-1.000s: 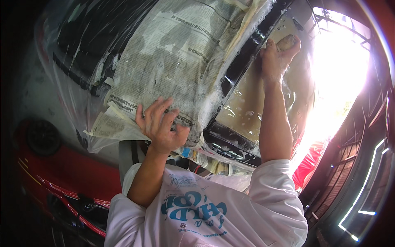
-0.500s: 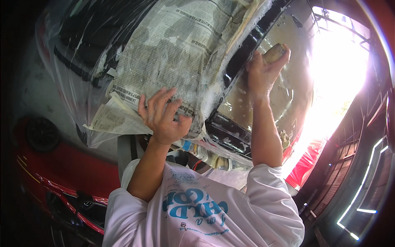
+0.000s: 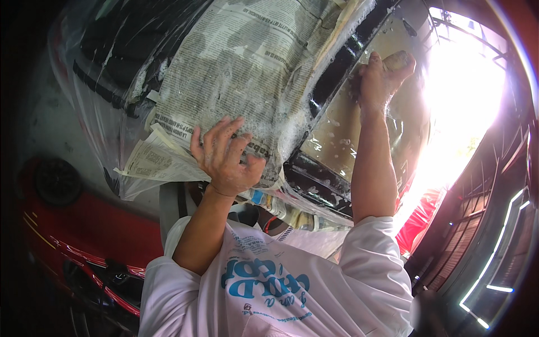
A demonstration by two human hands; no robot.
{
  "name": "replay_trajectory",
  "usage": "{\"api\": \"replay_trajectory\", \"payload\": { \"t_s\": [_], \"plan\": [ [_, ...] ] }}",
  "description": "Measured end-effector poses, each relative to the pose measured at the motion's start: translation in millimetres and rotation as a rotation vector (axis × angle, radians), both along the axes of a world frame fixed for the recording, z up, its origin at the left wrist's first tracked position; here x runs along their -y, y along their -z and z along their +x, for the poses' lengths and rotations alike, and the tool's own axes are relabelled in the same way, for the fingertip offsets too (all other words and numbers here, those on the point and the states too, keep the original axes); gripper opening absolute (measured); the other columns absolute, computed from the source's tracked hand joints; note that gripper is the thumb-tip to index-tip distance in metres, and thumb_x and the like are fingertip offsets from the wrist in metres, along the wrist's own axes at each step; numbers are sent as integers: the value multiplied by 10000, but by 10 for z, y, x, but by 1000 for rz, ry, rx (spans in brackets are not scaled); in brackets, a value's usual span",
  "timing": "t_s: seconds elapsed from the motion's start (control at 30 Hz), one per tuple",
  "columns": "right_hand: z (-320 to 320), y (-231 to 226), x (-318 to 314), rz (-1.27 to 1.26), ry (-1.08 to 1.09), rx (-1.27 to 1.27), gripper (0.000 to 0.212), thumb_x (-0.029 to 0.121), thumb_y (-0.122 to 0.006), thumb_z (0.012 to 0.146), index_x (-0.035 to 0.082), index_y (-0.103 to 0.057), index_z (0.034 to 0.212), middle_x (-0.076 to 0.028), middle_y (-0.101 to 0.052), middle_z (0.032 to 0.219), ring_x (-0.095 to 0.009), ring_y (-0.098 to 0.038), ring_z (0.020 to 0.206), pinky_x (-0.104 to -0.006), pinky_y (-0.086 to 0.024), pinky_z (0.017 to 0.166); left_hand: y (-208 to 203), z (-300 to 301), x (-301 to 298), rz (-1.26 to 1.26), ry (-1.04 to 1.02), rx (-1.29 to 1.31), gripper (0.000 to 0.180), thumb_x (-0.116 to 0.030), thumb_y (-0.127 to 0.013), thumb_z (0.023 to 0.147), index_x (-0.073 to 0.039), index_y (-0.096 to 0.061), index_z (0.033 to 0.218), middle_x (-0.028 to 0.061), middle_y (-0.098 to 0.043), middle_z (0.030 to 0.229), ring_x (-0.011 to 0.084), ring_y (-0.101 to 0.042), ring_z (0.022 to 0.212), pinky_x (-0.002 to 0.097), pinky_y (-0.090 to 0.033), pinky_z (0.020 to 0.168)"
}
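Nearest, the left hand [image 3: 227, 157] is spread and empty over wet newspaper [image 3: 241, 70]; a light touch would spare the paper. Farther up, the right hand [image 3: 377, 87] is clamped round a tan block [image 3: 397, 60] at the wet panel [image 3: 339, 119]; flat, even strokes clear of the paper suit it. The block's underside is hidden, so contact only seems likely; beyond, glare from the bright opening [image 3: 466, 95] obscures the panel's edge

Car body workshop, newspaper masking [image 3: 224, 73], plastic sheeting [image 3: 92, 132], red car [image 3: 106, 238] nearby

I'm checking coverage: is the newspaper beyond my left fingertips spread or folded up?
Spread: the newspaper lies broadly open, its printed lines showing beyond the left hand.
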State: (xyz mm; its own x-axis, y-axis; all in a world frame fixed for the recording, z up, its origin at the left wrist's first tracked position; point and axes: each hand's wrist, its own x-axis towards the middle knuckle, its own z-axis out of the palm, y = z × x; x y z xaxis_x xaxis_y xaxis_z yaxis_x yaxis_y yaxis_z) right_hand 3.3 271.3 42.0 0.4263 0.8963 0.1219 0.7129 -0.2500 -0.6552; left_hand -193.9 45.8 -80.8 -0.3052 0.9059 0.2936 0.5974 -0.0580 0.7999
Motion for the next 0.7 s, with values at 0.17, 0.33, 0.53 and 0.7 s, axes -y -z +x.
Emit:
{"api": "replay_trajectory", "payload": {
  "t_s": [0.17,0.33,0.53,0.7],
  "plan": [
    [39,76,-8,21,-89,204,822,124,-704,944,121,-219,1607,-228,-476,1483,-401,-560,1326,-507,-413,1146,-13,5,-32,17,-24,12,260,-220,-613,649,-169,-727,877,28,-750,1195,274,-673,1171,569,-224,1227],
    [-109,70,117,26,-76,278,810,131,-693,945,104,-227,1607,-236,-475,1510,-427,-541,1374,-504,-410,1155,-14,-8,-38,16,-28,14,264,-215,-615,647,-169,-732,879,26,-755,1183,272,-678,1168,567,-237,1221],
    [-92,145,429,28,-99,174,806,104,-679,948,92,-228,1616,-279,-478,1495,-393,-554,1337,-501,-408,1149,-25,-5,-45,22,-33,20,251,-219,-618,660,-165,-732,878,25,-753,1186,272,-679,1170,565,-235,1224],
    [-271,81,819,-6,-129,153,794,98,-688,958,80,-235,1610,-256,-512,1422,-307,-628,1133,-430,-539,937,-23,6,-39,22,-41,21,236,-222,-621,677,-166,-728,879,25,-748,1198,272,-678,1172,568,-227,1229]
  ]
}}
